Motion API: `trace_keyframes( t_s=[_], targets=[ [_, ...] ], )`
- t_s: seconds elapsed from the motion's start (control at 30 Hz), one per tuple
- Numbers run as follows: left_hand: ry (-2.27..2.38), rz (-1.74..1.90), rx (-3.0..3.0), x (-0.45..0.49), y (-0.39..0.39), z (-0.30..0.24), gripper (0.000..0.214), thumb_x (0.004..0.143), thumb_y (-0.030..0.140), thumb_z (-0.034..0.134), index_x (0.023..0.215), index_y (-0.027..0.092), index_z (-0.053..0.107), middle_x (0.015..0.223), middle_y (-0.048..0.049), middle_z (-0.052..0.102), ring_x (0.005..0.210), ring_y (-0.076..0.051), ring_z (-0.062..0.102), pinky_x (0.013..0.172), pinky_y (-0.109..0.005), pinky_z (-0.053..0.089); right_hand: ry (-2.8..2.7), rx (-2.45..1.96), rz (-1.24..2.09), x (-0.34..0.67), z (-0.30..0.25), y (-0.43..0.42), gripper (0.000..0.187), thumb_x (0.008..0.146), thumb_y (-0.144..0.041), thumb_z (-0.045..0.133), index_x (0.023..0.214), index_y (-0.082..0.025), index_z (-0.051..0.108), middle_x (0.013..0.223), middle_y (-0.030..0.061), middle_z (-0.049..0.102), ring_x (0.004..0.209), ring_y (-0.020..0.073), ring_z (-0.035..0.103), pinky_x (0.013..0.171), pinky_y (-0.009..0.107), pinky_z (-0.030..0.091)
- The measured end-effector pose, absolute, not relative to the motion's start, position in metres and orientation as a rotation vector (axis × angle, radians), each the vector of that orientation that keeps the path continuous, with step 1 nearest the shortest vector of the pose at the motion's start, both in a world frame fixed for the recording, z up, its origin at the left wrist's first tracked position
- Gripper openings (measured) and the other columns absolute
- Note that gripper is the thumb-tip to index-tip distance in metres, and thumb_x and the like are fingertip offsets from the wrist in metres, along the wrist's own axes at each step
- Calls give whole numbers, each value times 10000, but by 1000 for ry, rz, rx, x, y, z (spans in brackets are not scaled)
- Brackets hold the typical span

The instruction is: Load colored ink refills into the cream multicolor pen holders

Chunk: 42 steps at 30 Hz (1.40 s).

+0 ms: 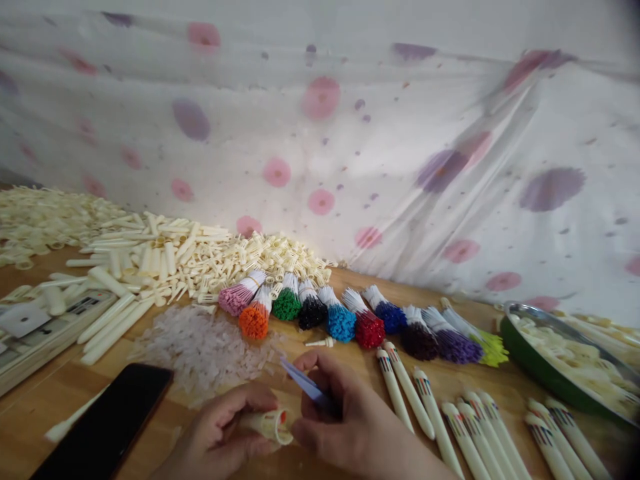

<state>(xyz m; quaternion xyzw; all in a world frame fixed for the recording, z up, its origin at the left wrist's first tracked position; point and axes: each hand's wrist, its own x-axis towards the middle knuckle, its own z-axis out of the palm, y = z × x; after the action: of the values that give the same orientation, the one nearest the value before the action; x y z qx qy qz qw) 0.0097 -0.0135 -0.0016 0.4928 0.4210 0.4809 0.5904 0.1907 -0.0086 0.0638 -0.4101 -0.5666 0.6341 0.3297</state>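
My left hand (220,427) is closed round a cream pen barrel (267,425), its open end facing right with a bit of red showing inside. My right hand (345,417) pinches a thin blue refill (300,380) just above that open end. Beyond my hands, bundles of coloured refills (350,320) lie in a row on the wooden table (60,393): pink, orange, green, black, blue, red, purple, yellow. A small loose white piece (323,343) lies in front of them.
A black phone (107,423) lies at the left front, a heap of clear small parts (200,347) beyond it. Cream barrels and clips (165,257) pile up at back left. Finished pens (480,427) lie at right, beside a green bowl (545,373). A dotted cloth (350,133) hangs behind.
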Motion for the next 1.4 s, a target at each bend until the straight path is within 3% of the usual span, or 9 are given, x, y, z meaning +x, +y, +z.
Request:
trace_keyframes(
  t_s=[0.2,0.4,0.7,0.9,1.1,1.4],
  targets=[
    [981,1002,1344,5,-11,-1,227,561,156,725,733,303,740,743,27,710,754,-197,624,702,-245,472,-1633,-1255,1586,190,69,-13,270,587,-7,535,774,-189,462,590,-98,428,510,51,355,452,171,258],
    [929,911,1434,-1,-8,-8,247,585,161,739,785,306,736,796,26,721,791,-206,635,720,-254,481,-1638,-1384,1516,185,80,-12,310,541,87,471,680,-187,430,548,-117,397,478,32,321,433,158,239],
    [965,948,1429,2,-9,-2,213,559,184,765,741,290,741,765,18,734,765,-208,651,692,-245,493,-1591,-1068,1664,193,63,-11,256,613,6,526,757,-187,437,585,-105,440,495,31,342,430,143,260],
    [1023,930,1434,0,-9,2,214,581,195,750,775,284,743,799,-4,742,816,-237,655,733,-285,498,-1563,-1224,1544,186,73,-13,275,567,52,450,691,-190,410,560,-111,415,474,26,317,431,155,232],
    [992,901,1380,4,-9,4,225,556,156,748,736,289,749,753,9,734,763,-221,647,696,-271,490,-1698,-1192,1658,198,76,-13,260,614,-39,583,772,-187,439,626,-90,464,517,38,366,449,160,263],
    [986,856,1265,4,-12,1,219,552,145,739,738,260,744,792,-10,733,802,-234,651,706,-292,495,-1651,-1147,1623,197,69,-13,249,644,-54,615,765,-184,441,620,-91,456,520,38,368,447,146,283]
  ],
)
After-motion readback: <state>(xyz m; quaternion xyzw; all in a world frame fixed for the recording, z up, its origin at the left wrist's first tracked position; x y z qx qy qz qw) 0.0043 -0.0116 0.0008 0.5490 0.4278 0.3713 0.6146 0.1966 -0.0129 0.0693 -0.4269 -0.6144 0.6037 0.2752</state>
